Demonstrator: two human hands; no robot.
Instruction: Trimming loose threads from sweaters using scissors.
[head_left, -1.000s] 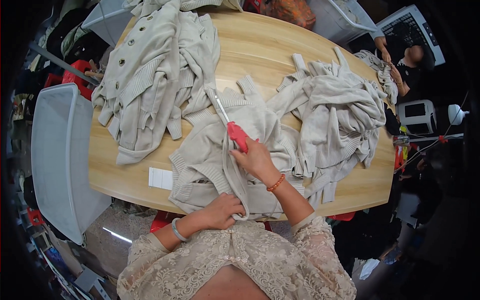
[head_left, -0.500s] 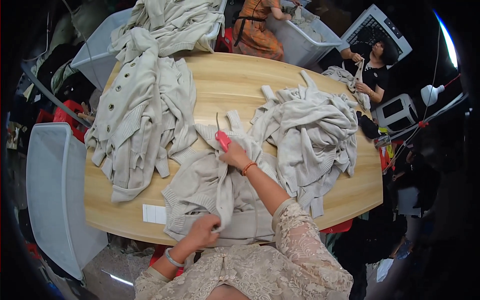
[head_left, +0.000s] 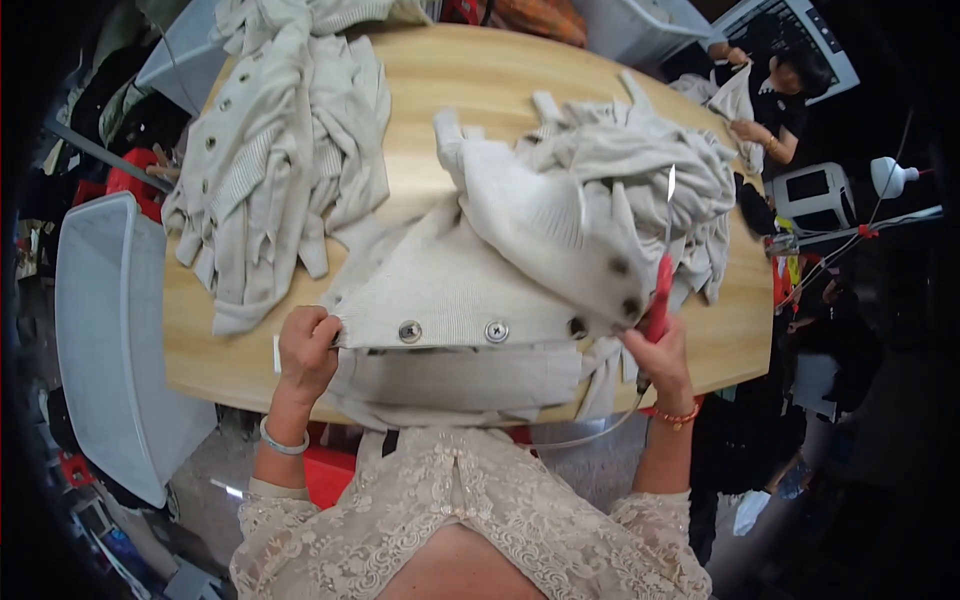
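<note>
On table, left hand (head_left: pixel 305 345) pinching cardigan (head_left: pixel 470 300), right hand (head_left: pixel 660 350) gripping red-handled tool (head_left: pixel 660 290)

Hands: two, left hand (head_left: pixel 305 350) and right hand (head_left: pixel 660 352)
Scissors: one pair of scissors (head_left: pixel 661 280), in the right hand
Cardigan between the hands: one cardigan (head_left: pixel 470 290)
Buttons on it: five
Garment piles beyond the hands: two
Bracelets: two
</note>
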